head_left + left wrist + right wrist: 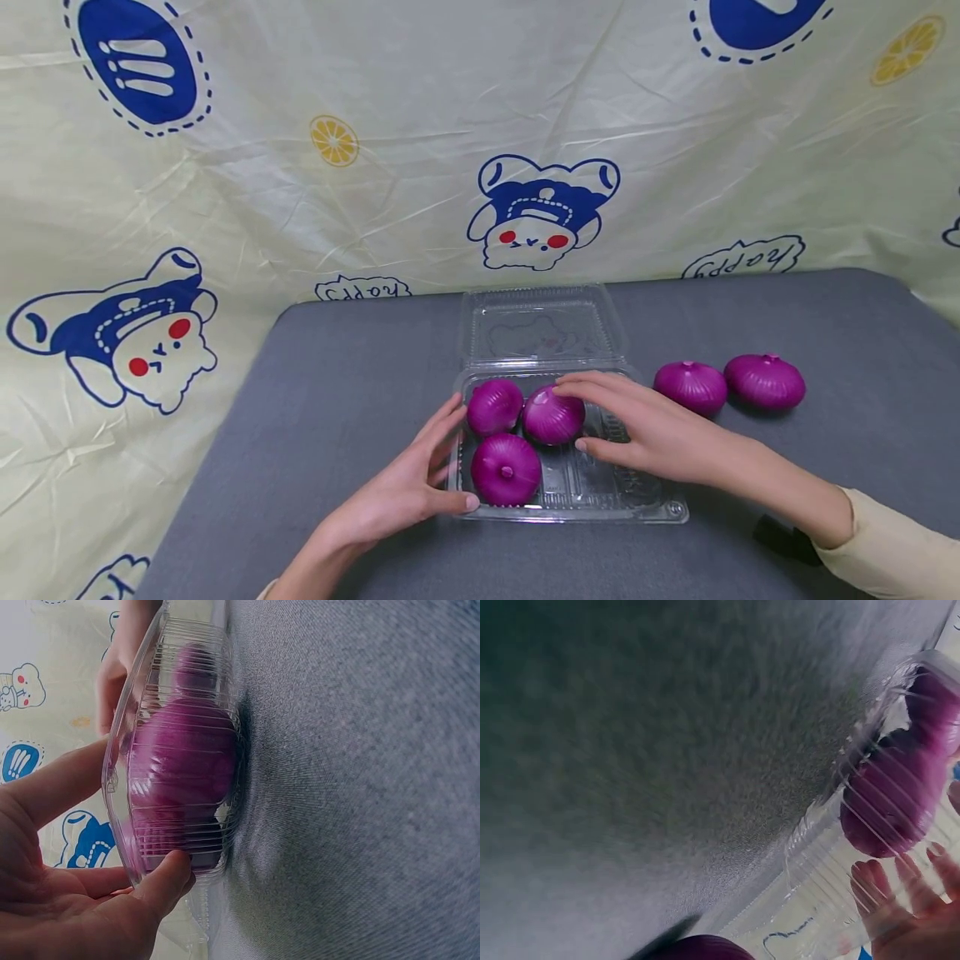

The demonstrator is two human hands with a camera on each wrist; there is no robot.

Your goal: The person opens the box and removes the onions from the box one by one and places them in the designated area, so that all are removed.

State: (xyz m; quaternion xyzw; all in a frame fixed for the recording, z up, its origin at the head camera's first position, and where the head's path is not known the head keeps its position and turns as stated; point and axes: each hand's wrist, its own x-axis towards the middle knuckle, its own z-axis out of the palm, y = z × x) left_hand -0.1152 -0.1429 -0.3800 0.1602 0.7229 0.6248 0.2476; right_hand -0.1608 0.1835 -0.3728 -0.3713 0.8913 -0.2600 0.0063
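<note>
A clear plastic clamshell container lies with its lid folded back, holding three purple onions: one front left, one back left and one right of that. My left hand holds the container's left side, its thumb against the ribbed wall and fingers at the rim in the left wrist view. Over the box, my right hand has its fingertips at the right-hand onion. The fingers are spread, seen through the plastic in the right wrist view; contact with the onion is unclear.
Two more purple onions sit side by side on the grey table to the right: one nearer and one farther right. The open lid extends toward the printed backdrop. A dark object lies beneath the right forearm.
</note>
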